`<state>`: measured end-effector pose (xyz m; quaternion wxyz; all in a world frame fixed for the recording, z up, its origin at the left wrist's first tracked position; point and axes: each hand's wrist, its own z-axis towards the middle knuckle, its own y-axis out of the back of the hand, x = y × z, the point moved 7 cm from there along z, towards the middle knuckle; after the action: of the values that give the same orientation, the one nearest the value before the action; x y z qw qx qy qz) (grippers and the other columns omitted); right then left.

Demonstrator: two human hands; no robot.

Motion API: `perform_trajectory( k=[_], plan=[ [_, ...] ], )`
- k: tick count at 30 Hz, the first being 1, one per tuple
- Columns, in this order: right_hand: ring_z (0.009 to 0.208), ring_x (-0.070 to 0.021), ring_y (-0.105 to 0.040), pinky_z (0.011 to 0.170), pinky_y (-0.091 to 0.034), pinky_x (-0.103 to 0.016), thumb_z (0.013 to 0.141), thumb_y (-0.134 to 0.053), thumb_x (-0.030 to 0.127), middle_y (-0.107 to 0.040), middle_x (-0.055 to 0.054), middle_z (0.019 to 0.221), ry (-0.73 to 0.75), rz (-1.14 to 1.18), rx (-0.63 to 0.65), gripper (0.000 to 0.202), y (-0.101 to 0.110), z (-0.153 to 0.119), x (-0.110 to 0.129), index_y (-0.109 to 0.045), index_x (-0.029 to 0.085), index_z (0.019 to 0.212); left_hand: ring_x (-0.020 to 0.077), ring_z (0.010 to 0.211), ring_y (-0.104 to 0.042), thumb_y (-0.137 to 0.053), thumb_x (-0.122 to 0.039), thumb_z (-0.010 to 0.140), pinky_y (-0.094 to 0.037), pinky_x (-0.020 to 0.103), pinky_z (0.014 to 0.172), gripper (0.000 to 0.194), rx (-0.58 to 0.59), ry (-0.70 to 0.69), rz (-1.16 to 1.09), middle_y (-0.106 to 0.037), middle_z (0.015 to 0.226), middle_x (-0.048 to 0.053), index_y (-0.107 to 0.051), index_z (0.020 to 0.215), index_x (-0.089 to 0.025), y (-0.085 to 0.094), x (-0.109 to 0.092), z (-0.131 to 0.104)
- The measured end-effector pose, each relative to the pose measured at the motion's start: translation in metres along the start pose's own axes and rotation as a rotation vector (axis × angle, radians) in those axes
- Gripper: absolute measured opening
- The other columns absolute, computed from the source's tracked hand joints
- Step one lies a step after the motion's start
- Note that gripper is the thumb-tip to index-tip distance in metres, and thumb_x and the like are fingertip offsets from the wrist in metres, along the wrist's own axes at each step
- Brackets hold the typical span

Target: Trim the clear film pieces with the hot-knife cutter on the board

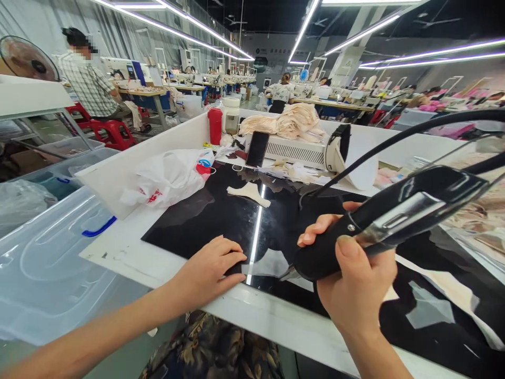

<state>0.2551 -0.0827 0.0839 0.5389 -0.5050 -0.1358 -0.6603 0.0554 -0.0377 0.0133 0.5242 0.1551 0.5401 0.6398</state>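
Gripping right hand: the right hand (357, 279) has its fingers and thumb wrapped round a bulky black handheld tool with a silver metal lever (394, 210), probably so the thumb can steer its weight.
Tool tip: a narrow grey metal point (290, 274) slants down and left, ahead of the right fingers, apparently angled to work close to the surface; whether it touches anything cannot be told.
Translucent piece: a thin, whitish, see-through sheet (268, 263) lies between the two hands, just beyond the left fingertips, where either hand can reach it.
Left hand: the left hand (215, 268) rests palm down, fingers extended and thumb apart, likely as a steadying weight; whether anything lies beneath it cannot be told.
Black board: a glossy black flat board (189, 221) spreads under the left fingers, seemingly chosen as a smooth backing.
Cream piece: a curved cream-coloured flat piece (249, 193) lies beyond the left fingers, well apart, perhaps placed there to leave working room.
Cable: a thick black cable (379, 149) arches above and beyond the right fingers, clear of their grip.
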Motion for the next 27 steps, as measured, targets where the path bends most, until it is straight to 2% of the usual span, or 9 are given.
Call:
perform_trajectory(
  k=[7,14,20,27],
  plan=[
    [0.060,-0.0148,-0.061,0.062,-0.053,-0.034,0.078,-0.080,0.039,-0.063,0.004,0.079,-0.006,-0.015,0.004,0.043,-0.028,-0.005,-0.011,-0.057,0.027,0.113,0.0186,0.106,-0.064,-0.066,-0.024,0.095,-0.048,0.040,0.109,0.007,-0.090,0.014,-0.065,-0.070,0.109,0.005,-0.067,0.099,-0.018,-0.002,-0.003,0.000],
    [0.060,-0.0142,-0.060,0.062,-0.052,-0.034,0.079,-0.077,0.039,-0.062,0.005,0.080,0.004,0.000,0.030,0.043,-0.048,-0.008,-0.022,-0.054,0.027,0.114,0.0172,0.111,-0.064,-0.055,-0.022,0.101,-0.046,0.038,0.112,0.017,-0.115,0.086,-0.139,-0.070,0.117,0.005,-0.064,0.116,-0.019,0.002,0.008,-0.007],
    [0.060,-0.0147,-0.061,0.063,-0.053,-0.034,0.077,-0.079,0.038,-0.064,0.005,0.077,-0.006,0.008,0.014,0.043,-0.052,-0.009,-0.029,-0.055,0.027,0.112,0.0164,0.111,-0.065,-0.050,-0.020,0.103,-0.045,0.038,0.113,0.019,-0.139,0.097,-0.142,-0.071,0.116,0.004,-0.064,0.115,-0.019,0.002,0.012,-0.008],
    [0.057,-0.0138,-0.060,0.056,-0.053,-0.031,0.076,-0.080,0.037,-0.064,0.004,0.077,0.025,0.016,-0.001,0.042,-0.050,-0.007,-0.025,-0.057,0.026,0.110,0.0162,0.110,-0.065,-0.050,-0.017,0.103,-0.045,0.037,0.112,0.019,-0.137,0.072,-0.151,-0.071,0.117,0.004,-0.064,0.115,-0.018,0.000,0.010,-0.008]
  ],
)
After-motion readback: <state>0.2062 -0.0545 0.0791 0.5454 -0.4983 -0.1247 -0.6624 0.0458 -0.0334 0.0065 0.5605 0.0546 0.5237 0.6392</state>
